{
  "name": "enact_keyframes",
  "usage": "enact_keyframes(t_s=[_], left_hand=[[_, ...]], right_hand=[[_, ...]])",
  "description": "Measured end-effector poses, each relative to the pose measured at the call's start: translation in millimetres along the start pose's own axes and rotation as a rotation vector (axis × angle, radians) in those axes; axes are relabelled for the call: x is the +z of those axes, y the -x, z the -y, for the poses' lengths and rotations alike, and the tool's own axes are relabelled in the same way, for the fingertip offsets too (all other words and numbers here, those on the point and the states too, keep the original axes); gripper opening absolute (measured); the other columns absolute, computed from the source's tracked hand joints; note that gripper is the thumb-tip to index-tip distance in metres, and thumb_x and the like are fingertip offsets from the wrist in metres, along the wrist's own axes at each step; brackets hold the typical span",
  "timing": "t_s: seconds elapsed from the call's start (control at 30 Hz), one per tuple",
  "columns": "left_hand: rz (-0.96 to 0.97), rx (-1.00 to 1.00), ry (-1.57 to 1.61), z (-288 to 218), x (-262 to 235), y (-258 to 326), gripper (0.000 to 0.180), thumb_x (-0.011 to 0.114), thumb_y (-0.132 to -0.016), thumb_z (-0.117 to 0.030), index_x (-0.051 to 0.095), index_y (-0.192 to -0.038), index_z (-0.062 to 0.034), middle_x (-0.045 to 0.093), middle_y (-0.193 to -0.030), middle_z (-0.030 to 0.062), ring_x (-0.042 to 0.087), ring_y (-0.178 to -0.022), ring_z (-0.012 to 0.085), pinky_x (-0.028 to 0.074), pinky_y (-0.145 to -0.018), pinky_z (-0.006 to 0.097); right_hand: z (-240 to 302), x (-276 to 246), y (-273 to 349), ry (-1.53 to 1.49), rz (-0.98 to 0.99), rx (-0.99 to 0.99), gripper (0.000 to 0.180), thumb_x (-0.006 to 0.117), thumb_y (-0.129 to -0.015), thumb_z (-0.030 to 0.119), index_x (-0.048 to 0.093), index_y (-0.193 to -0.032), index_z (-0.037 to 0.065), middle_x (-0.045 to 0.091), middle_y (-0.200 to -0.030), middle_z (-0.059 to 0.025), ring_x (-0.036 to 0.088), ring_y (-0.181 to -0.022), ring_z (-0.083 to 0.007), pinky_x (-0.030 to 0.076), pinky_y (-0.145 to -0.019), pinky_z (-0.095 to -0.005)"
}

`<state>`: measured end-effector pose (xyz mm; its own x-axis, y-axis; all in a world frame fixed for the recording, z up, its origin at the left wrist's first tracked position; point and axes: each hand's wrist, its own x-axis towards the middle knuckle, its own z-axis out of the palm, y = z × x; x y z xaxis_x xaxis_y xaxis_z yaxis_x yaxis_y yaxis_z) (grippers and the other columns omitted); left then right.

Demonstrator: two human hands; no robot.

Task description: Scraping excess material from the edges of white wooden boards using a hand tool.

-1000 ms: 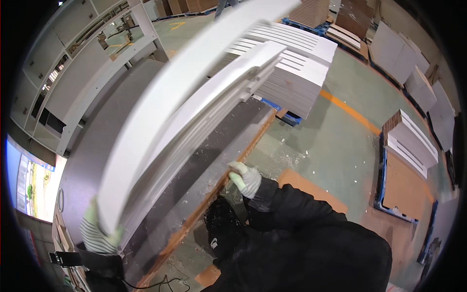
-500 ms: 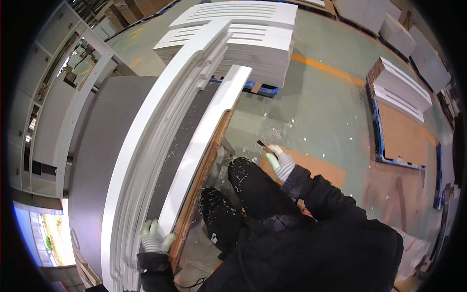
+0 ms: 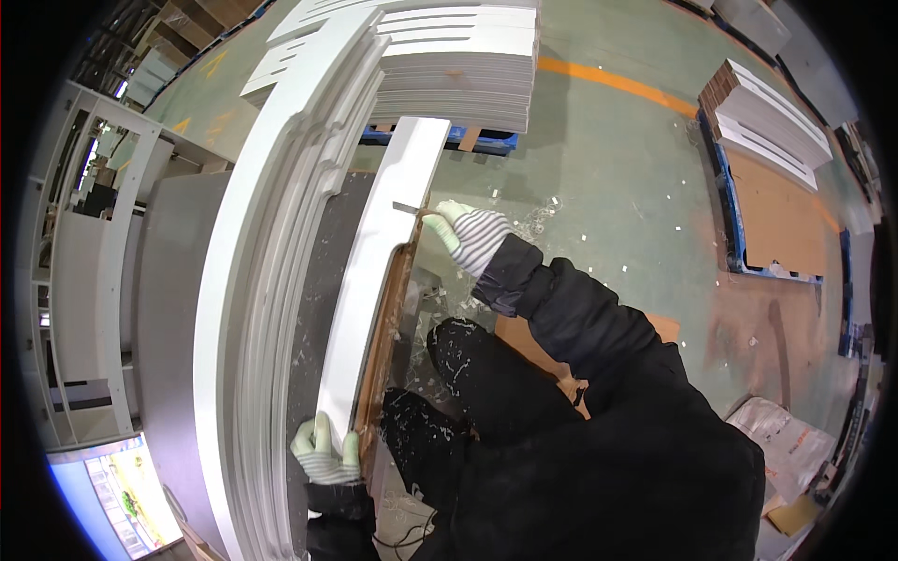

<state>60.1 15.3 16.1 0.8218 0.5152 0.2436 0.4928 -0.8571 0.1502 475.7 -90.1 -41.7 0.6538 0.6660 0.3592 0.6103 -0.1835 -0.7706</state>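
A long white board (image 3: 372, 245) with a stepped cut-out along its right edge lies lengthwise in front of me. My left hand (image 3: 327, 453), in a striped glove, grips the near end, fingers and thumb on either side. My right hand (image 3: 460, 234), gloved the same way, is closed round a small tool with a flat dark blade (image 3: 405, 208). That blade lies over the board's right edge, near the far end; whether it touches cannot be made out. Brown material (image 3: 388, 327) shows under the board's right side.
Several similar white boards (image 3: 248, 252) stand close on the left, along the dark grey tabletop (image 3: 173, 280). A stack of slotted white panels (image 3: 458, 84) rests on a blue pallet beyond. Shavings lie on the green floor (image 3: 608, 187). Another loaded pallet (image 3: 776, 224) sits at right.
My right hand has moved forward and left, bringing the blade from beside the board to over its edge. My left hand stays at the near end. The view has shifted.
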Motion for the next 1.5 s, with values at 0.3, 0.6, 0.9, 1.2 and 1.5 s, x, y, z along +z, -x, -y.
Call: enact_keyframes(t_s=[0.3, 0.6, 0.9, 1.2, 1.5], left_hand=[[0.014, 0.072, -0.016, 1.9, -2.6, 0.3, 0.064, 0.067, -0.089, -0.036, 0.045, -0.141, -0.0062, 0.049, -0.115, 0.0193, 0.05, -0.099, 0.0336, 0.044, -0.084, 0.046], [0.04, 0.032, 0.052, 3.5, 0.1, 0.2, 0.065, 0.068, -0.088, -0.033, 0.043, -0.142, -0.004, 0.048, -0.115, 0.0197, 0.051, -0.099, 0.033, 0.046, -0.083, 0.045], [0.003, 0.098, -0.019, 1.8, -2.0, -0.4, 0.063, 0.068, -0.088, -0.035, 0.047, -0.138, -0.0024, 0.05, -0.112, 0.0197, 0.053, -0.096, 0.0324, 0.046, -0.081, 0.043], [0.006, 0.015, 0.067, -2.8, -3.3, -3.4, 0.06, 0.068, -0.089, -0.036, 0.05, -0.136, -0.0029, 0.052, -0.114, 0.0187, 0.053, -0.1, 0.0338, 0.044, -0.087, 0.044], [-0.038, 0.038, 0.069, -4.6, -0.2, -8.3, 0.062, 0.073, -0.085, -0.029, 0.049, -0.138, -0.0072, 0.053, -0.113, 0.0159, 0.052, -0.098, 0.0325, 0.044, -0.084, 0.044]], right_hand=[[-55.5, -22.3, -65.7, 0.104, -0.151, 0.328, 0.035, 0.046, -0.1, 0.041, 0.062, -0.101, 0.01, 0.064, -0.074, -0.0161, 0.064, -0.067, -0.0357, 0.051, -0.064, -0.0443], [-83.7, -31.8, -70.6, 0.002, -0.222, 0.314, 0.044, 0.048, -0.099, 0.048, 0.06, -0.092, 0.006, 0.058, -0.065, -0.0158, 0.057, -0.057, -0.032, 0.045, -0.054, -0.0408], [-96.9, -49.7, -98.1, -0.052, -0.234, 0.551, 0.046, 0.052, -0.096, 0.046, 0.069, -0.088, 0.004, 0.061, -0.062, -0.0153, 0.061, -0.062, -0.0269, 0.047, -0.061, -0.0387], [-20.1, -10.8, -19.6, -0.277, 0.245, 0.225, 0.041, 0.054, -0.096, 0.038, 0.066, -0.078, 0.004, 0.059, -0.059, -0.0119, 0.053, -0.052, -0.0211, 0.046, -0.053, -0.038], [-50.2, -11.1, -53.7, -0.277, -0.051, 0.352, 0.048, 0.052, -0.095, 0.046, 0.069, -0.084, 0.002, 0.061, -0.061, -0.0123, 0.055, -0.054, -0.0196, 0.048, -0.058, -0.0407]])
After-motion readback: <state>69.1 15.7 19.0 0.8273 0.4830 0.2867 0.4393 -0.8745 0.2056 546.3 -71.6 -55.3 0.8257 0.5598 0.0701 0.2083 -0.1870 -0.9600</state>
